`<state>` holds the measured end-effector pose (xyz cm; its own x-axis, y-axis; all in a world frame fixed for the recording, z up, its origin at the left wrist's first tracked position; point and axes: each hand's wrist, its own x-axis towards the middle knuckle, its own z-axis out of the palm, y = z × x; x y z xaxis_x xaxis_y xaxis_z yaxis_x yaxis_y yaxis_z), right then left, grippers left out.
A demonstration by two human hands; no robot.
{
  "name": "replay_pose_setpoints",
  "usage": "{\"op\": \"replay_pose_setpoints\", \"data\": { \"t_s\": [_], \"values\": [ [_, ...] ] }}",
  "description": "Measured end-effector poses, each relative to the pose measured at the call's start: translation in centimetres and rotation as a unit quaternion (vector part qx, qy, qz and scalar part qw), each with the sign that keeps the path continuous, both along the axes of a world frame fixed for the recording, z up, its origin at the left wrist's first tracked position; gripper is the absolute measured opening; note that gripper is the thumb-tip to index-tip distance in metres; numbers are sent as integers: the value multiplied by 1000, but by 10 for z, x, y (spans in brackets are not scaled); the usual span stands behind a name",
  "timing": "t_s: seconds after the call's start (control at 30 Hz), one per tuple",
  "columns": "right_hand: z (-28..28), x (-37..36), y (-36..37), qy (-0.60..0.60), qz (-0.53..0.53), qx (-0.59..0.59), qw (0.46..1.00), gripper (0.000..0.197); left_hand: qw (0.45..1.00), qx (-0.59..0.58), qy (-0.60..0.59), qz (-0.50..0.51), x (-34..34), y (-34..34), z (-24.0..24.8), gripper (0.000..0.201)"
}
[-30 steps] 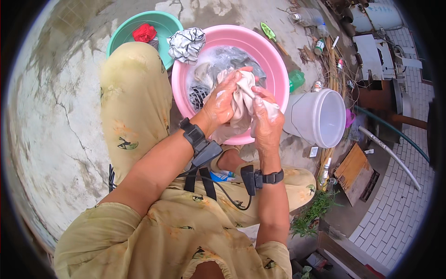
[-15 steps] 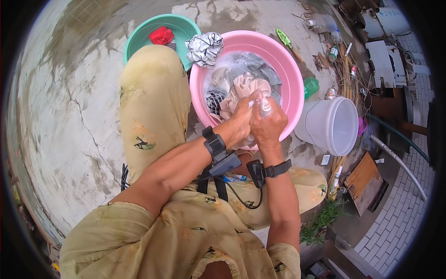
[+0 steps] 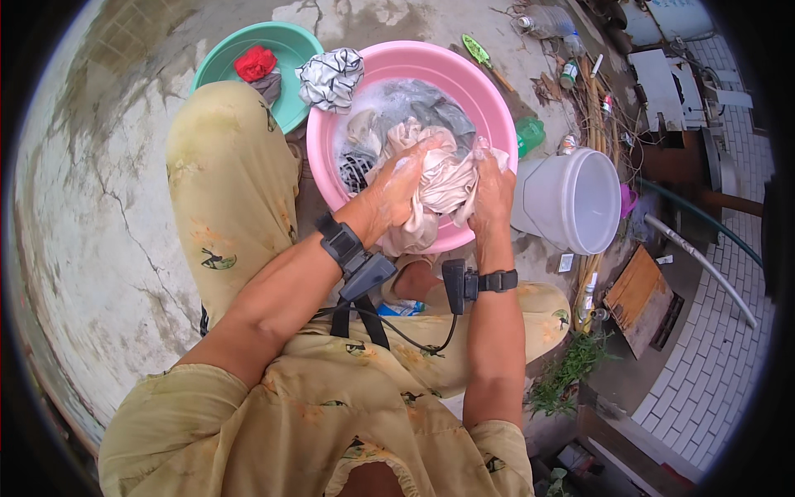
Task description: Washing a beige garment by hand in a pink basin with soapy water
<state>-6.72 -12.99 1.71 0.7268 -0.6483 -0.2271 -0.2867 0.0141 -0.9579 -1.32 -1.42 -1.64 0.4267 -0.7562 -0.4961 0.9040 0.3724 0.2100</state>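
A wet pale pink cloth (image 3: 443,184) is stretched between my two hands over the near side of the pink basin (image 3: 494,108). My left hand (image 3: 400,189) grips its left side, with suds on the fingers. On the right, my right hand (image 3: 493,186) holds a bunched edge of the same cloth. Part of the cloth hangs over the basin's near rim. Grey laundry (image 3: 431,108) lies in soapy water behind it, and a black-and-white checked piece (image 3: 354,169) sits at the left inside the basin.
A green basin (image 3: 290,112) at the far left holds a red cloth (image 3: 255,63). A white cloth with dark lines (image 3: 331,80) drapes between the basins. To the right are a white bucket (image 3: 551,203), a green bottle (image 3: 530,134) and a green brush (image 3: 476,48).
My hands were close together, squeezing the twisted cloth; now they are apart and the cloth is spread between them. The whole view has shifted slightly.
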Motion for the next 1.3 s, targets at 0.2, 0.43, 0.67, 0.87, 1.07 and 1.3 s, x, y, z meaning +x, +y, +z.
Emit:
{"op": "replay_pose_setpoints", "data": {
  "t_s": [0.2,0.43,0.67,0.87,1.07,1.3],
  "values": [
    [21,-10,-26,-123,-69,350,926,31,991,-124,-41,-29,13,20,-3,41],
    [34,-24,-41,-108,-73,259,957,24,988,-86,-128,-30,16,24,-19,24],
    [28,-20,-11,-180,-61,155,970,22,991,-105,-62,47,13,15,-20,25],
    [11,-13,63,-140,153,-380,901,16,992,-33,-36,113,-8,2,-31,24],
    [-6,12,32,-47,77,-540,837,32,995,96,0,30,-19,-4,-9,27],
    [-7,16,16,52,50,-526,847,38,996,23,-5,86,-19,-10,-12,30]
  ]
}}
